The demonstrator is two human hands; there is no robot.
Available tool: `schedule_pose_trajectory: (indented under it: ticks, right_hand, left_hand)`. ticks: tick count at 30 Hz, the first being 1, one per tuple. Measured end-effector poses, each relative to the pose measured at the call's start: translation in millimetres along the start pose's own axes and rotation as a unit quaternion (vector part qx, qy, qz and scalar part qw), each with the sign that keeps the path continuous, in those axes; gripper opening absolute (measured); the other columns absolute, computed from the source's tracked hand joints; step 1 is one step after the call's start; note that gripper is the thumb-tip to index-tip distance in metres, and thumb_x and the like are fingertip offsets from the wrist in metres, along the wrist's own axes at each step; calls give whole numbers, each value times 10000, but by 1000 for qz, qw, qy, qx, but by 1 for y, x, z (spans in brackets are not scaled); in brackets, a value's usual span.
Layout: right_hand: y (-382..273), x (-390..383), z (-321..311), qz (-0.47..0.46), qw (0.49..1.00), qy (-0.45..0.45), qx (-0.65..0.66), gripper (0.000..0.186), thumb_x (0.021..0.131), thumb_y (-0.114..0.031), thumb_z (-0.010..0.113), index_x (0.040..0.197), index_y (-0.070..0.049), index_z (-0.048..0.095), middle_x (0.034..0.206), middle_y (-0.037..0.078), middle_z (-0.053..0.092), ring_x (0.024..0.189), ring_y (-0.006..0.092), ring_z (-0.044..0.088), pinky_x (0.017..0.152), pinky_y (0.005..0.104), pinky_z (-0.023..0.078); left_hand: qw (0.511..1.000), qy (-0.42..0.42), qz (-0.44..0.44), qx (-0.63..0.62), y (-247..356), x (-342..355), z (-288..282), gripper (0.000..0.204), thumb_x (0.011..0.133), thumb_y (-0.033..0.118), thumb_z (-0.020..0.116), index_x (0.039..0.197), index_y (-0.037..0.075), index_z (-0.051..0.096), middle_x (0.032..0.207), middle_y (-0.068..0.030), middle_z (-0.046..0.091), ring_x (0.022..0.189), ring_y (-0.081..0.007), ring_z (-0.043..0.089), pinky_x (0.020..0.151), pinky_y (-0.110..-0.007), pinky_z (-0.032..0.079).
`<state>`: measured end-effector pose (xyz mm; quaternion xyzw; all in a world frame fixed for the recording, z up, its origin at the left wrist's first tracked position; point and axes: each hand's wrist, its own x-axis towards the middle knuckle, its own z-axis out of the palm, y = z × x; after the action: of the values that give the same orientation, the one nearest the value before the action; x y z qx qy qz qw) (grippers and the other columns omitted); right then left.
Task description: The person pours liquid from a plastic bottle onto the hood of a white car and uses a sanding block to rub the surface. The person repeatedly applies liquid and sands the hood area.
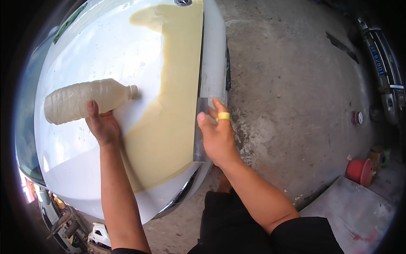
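My left hand (103, 127) is closed round the middle of a ribbed plastic bottle (72, 101), thumb across its near side. Cloudy, greyish, the bottle lies sideways over the white car hood (97, 46), its capped neck toward the right. Along the hood's front edge runs a wide beige patch (169, 127) with an uneven border. At that edge my right hand (220, 142) grips a flat dark grey strip (199, 146) between thumb and fingers; whether it is sandpaper or a block I cannot tell. A yellow band (223, 115) circles one right finger.
Bare concrete floor (287, 84) stretches right of the car. Another vehicle's front bumper (387, 67) stands at the far right. A red bucket (357, 171) and a pale panel (347, 211) are at the lower right. White and dark car parts (99, 235) lie at the lower left.
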<state>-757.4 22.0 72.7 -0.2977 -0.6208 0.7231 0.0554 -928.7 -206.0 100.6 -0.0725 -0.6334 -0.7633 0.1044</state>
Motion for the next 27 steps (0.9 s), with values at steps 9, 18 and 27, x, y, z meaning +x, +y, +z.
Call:
schedule_pose_trajectory:
  ticks: [9, 18, 27]
  right_hand:
    - [-28, 48, 0, 3, 998, 25, 65, 640, 1000, -232, 583, 1505, 26, 287, 1378, 257, 539, 1144, 278, 620, 903, 349, 525]
    - [28, -79, -24, 84, 990, -102, -42, 657, 1003, -226, 591, 1516, 31, 270, 1444, 281, 451, 1374, 353, 444, 1071, 429, 425]
    - [16, -61, -21, 140, 986, -76, 42, 677, 1008, -271, 600, 1527, -1, 261, 1394, 271, 516, 1217, 238, 551, 1019, 344, 446]
  left_hand:
    - [1000, 9, -5, 12, 3, -4, 9, 618, 968, 428, 593, 1368, -22, 454, 1332, -148, 545, 1230, -285, 550, 1069, -452, 438]
    - [999, 3, -7, 31, 6, -4, 8, 600, 980, 410, 570, 1366, -33, 451, 1340, -159, 544, 1264, -302, 531, 1103, -472, 407]
    - [1000, 6, 0, 5, 8, -1, 18, 568, 966, 360, 626, 1339, -38, 468, 1295, -137, 561, 1219, -275, 549, 1084, -445, 422]
